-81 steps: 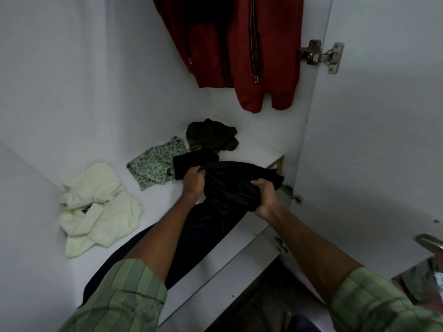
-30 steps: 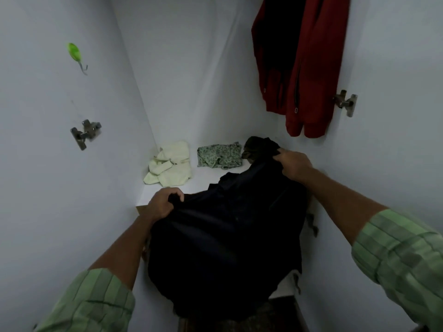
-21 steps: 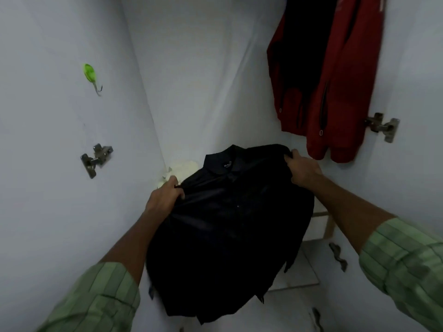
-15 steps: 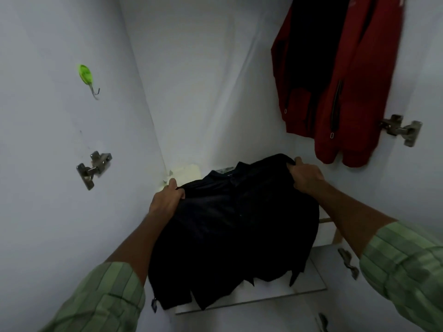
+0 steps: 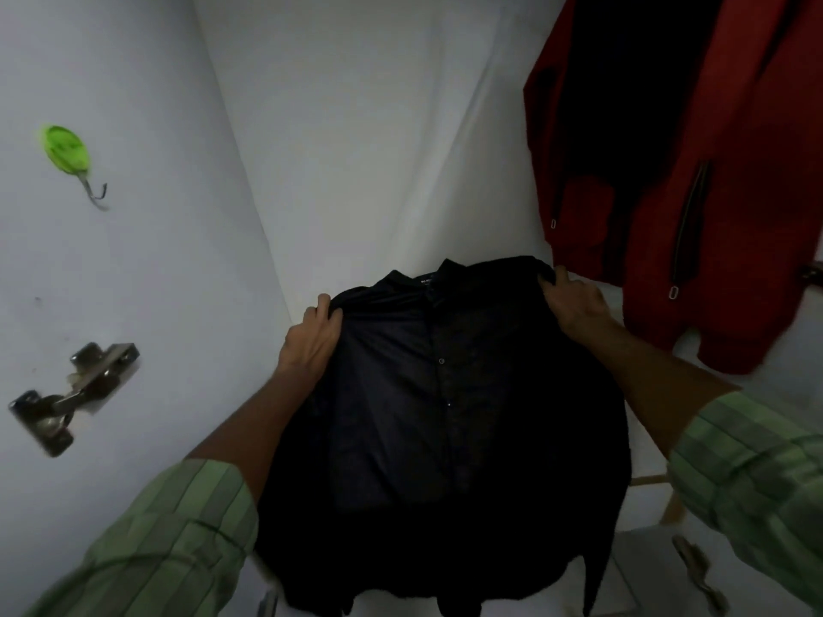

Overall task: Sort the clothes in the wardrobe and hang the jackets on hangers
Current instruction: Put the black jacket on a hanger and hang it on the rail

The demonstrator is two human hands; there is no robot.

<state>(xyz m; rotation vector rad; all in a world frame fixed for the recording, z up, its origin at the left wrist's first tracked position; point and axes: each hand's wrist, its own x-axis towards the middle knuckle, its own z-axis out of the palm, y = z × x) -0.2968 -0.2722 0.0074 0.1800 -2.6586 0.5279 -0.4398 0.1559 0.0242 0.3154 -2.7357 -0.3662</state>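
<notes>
Lifted off the shelf since earlier, the shirt [image 5: 445, 416] now hangs spread before the wardrobe, left hand [image 5: 311, 338] and right hand [image 5: 574, 300] each gripping a shoulder. Light, limp cloth; shoulders suit holding.

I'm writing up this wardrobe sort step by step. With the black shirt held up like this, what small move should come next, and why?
Probably lower the black shirt to fold it: both the left hand and right hand grip its shoulders, it hangs spread open, and no free hanger shows.
</notes>
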